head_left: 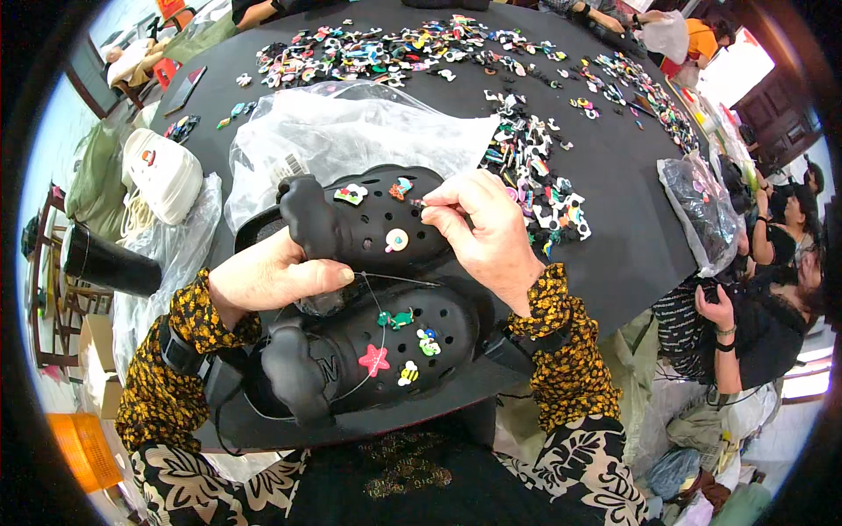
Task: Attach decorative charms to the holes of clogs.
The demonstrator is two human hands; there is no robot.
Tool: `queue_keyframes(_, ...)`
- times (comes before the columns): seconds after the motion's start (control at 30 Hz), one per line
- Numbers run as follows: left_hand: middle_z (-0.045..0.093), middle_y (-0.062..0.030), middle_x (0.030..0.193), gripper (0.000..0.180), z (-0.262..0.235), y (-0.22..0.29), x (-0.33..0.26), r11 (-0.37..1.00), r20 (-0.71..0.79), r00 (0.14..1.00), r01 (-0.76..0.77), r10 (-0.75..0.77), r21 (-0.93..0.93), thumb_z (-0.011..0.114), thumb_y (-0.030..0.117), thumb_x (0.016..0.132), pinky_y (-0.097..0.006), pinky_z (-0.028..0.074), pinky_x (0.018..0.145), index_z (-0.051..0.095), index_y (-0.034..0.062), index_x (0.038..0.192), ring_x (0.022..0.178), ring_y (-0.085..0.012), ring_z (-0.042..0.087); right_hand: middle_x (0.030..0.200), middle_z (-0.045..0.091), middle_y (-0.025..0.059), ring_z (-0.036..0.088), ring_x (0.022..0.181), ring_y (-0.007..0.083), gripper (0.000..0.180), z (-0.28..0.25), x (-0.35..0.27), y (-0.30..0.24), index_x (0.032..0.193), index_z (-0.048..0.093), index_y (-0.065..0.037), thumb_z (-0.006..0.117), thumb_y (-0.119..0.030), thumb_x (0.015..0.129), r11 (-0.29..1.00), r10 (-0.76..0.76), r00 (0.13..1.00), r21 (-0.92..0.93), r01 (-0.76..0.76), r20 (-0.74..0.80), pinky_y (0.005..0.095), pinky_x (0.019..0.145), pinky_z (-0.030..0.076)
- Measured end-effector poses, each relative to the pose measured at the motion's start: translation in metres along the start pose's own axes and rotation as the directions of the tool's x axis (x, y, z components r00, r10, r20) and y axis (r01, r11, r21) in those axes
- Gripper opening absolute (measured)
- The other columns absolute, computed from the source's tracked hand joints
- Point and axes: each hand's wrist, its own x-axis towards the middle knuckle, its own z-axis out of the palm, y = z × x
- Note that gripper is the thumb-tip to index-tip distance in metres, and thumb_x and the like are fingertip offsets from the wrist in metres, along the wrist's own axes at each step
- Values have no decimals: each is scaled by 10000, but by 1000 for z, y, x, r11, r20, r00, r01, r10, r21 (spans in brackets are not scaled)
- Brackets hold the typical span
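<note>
Two black clogs lie side by side before me. My left hand grips the far clog, its fingers inside the opening and its thumb outside. At that clog's toe, my right hand pinches something too small to make out against the holed upper. Charms on this clog include a white-and-green one, an orange-and-blue one and a round lollipop-like one. The near clog bears a green charm, a pink starfish charm, a bee charm and a green-and-white charm. A thin cord crosses it.
Behind the clogs lies a clear plastic bag. Loose charms are heaped along the dark table's far side and right of the bag. White clogs stand at left, near a black cylinder. Other people sit at the right.
</note>
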Motion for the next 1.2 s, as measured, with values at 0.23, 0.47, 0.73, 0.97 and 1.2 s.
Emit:
queue_keyframes(0.23,578,-10,1146,422,0,1,0,1000,-11,1000,-2,2,15,626,135,896,-277,428,891,497,22,1282,1020,-94,497,791,603,58,573,790,260,87,-2,1,0,802,613,-69,678,-122,778,999,-22,1000,-25,22,-3,364,745,418)
queue_keyframes(0.47,567,-11,1172,439,-1,0,1,1000,-3,1000,-11,11,7,633,139,896,-285,421,908,489,22,1294,1038,-99,489,857,600,61,570,871,261,109,-10,3,-7,877,627,-73,666,-118,786,993,-69,993,-92,77,92,381,828,410)
queue_keyframes(0.73,559,-23,1201,450,0,-1,1,998,-1,998,-57,57,22,631,133,896,-293,411,935,480,20,1304,1070,-106,482,832,625,53,572,808,237,136,-7,3,-7,864,646,-64,683,-17,742,986,-114,993,-120,116,19,350,765,407)
queue_keyframes(0.97,575,-7,1141,430,1,-1,1,1000,-5,1000,-28,28,-8,635,127,891,-276,431,882,492,32,1286,1015,-90,494,841,611,52,568,812,248,156,-6,3,-11,866,625,-73,686,-24,730,956,-174,985,-236,172,13,361,768,409)
queue_keyframes(1.2,588,15,1021,374,1,0,0,1000,-5,1000,5,-5,-11,637,130,890,-261,449,797,523,44,1236,919,-73,506,915,577,61,541,891,256,164,-8,2,-14,911,607,-81,668,-95,759,917,-202,976,-334,217,81,388,820,397)
